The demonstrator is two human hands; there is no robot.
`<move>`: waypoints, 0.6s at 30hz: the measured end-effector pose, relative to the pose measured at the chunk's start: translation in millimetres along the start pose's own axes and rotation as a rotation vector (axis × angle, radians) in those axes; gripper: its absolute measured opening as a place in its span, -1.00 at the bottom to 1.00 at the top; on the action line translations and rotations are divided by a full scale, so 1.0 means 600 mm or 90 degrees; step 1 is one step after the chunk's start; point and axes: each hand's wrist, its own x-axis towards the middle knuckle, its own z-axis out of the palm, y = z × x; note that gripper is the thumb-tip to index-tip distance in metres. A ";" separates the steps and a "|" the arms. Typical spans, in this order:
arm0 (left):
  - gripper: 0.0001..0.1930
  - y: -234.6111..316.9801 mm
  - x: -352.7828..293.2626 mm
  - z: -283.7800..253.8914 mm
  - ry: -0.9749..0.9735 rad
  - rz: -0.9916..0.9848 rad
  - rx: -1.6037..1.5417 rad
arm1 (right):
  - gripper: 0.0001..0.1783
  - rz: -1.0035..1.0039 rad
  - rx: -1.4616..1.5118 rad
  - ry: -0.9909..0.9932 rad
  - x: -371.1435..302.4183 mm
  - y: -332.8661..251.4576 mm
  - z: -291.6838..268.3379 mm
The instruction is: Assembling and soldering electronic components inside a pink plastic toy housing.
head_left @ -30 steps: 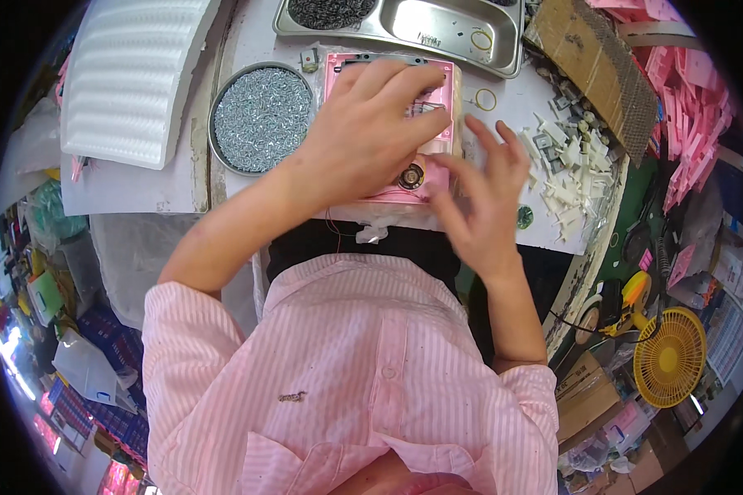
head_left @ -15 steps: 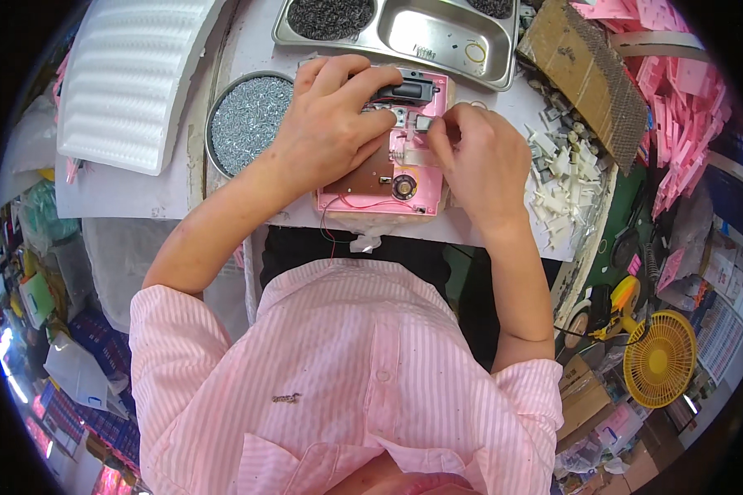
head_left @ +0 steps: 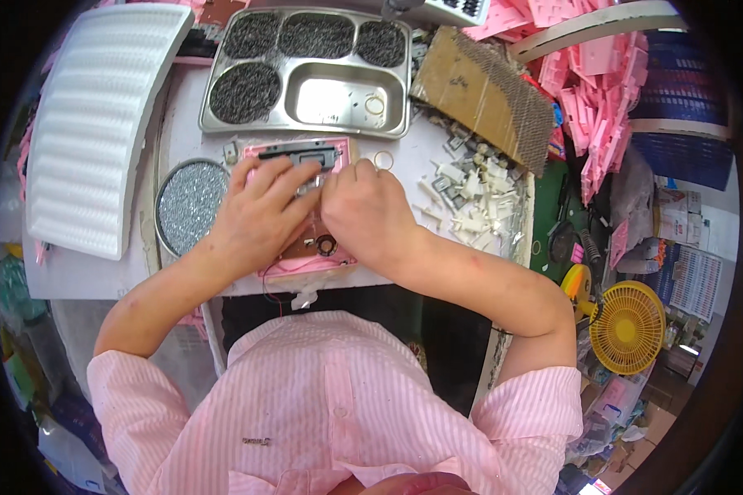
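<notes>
Over one pink casing (head_left: 305, 264): two hands (head_left: 266, 206); five-compartment tray (head_left: 346, 129) beyond.

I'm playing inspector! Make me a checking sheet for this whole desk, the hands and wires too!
Surface: white tabletop, crowded.
Work pieces: pink plastic casing, partly covered; round, dark speaker-like part near its near edge.
Clutter: metal compartment tray holding small dark pieces; round dish of silvery pieces; heap of white plastic pieces.
Hands: left hand over the casing, fingers bent; right hand curled at its right side, grip hidden.
Cables: thin wires droop past the casing's near edge.
Surroundings: yellow fan, right; pink plastic parts, upper right.
</notes>
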 end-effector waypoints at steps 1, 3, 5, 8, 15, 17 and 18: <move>-0.58 0.000 -0.003 -0.002 -0.014 0.020 -0.002 | -0.87 0.008 0.037 -0.059 0.003 0.021 -0.011; -0.31 -0.012 -0.009 -0.005 -0.108 0.074 -0.004 | -0.81 0.021 0.115 -0.180 0.013 0.092 -0.039; -0.18 -0.020 -0.016 -0.021 -0.177 0.102 -0.031 | -0.69 0.227 0.383 -0.033 0.043 0.216 -0.064; 0.00 -0.035 -0.007 -0.019 -0.240 0.179 -0.010 | -0.70 0.293 0.039 0.237 0.101 0.453 -0.047; 0.01 -0.079 -0.007 -0.014 -0.290 0.214 -0.038 | -0.60 0.485 -0.319 0.000 0.184 0.731 0.033; -0.02 -0.078 -0.001 -0.020 -0.306 0.210 -0.045 | -0.60 0.464 -0.332 0.056 0.182 0.725 -0.001; -0.03 -0.080 0.001 -0.017 -0.304 0.211 -0.063 | -0.59 0.473 -0.343 0.073 0.176 0.735 -0.017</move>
